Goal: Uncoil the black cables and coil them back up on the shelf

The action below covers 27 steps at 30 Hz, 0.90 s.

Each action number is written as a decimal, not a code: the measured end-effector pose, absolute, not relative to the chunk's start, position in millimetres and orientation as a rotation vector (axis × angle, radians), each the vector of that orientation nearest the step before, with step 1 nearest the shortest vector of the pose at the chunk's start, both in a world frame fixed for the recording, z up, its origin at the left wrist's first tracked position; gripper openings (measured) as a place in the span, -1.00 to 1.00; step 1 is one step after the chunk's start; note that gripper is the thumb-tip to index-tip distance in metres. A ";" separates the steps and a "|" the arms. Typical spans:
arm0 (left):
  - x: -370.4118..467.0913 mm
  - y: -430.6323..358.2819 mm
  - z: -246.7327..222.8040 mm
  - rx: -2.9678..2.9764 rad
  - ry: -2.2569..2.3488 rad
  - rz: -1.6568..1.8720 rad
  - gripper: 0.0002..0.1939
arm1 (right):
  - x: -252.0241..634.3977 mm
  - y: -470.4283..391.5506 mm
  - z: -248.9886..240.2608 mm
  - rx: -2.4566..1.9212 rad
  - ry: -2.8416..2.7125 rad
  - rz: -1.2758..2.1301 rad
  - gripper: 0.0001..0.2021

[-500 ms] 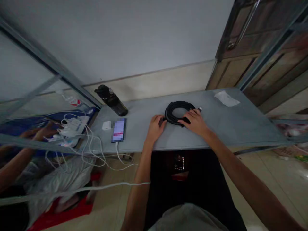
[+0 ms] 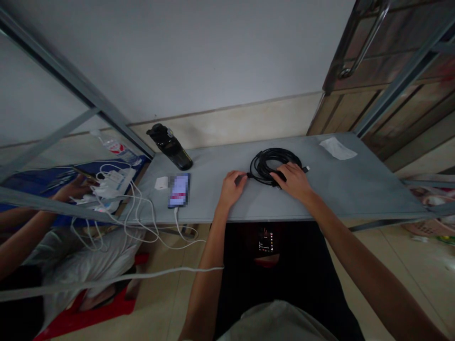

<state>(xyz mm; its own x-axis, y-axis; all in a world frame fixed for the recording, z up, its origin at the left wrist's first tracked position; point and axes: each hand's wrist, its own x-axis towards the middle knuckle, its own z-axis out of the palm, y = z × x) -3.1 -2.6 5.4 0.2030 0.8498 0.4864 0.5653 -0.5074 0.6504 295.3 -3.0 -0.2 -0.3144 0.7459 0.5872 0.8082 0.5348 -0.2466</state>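
A coiled black cable (image 2: 272, 163) lies on the grey table (image 2: 355, 189), near its middle, with both hands at its near edge. The right hand (image 2: 293, 180) rests palm down over the coil's near side, fingers spread and pressing on the loops. The left hand (image 2: 232, 185) sits just left of the coil, its fingers pinching the cable's end.

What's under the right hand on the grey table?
The right hand lies on the near side of the coiled black cable, whose plug end pokes out beside it. The cable beneath the palm is hidden.
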 end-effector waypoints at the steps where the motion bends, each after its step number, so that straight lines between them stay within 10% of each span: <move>1: -2.9 -2.8 5.8 2.148 1.324 1.212 -0.90 | 294.9 -3.9 0.2 -1.236 -2.123 -0.108 -0.59; 27: -0.9 -6.5 9.3 2.076 1.310 1.217 -0.84 | 299.1 -9.9 -4.0 -1.211 -1.926 0.052 -0.56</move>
<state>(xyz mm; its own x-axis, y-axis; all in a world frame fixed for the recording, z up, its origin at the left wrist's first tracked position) -0.9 -6.5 9.3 0.1820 0.8694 0.4593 0.5217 -0.4813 0.7044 299.1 -9.9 -4.0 -0.1814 0.7598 0.6244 0.7248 0.5324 -0.4373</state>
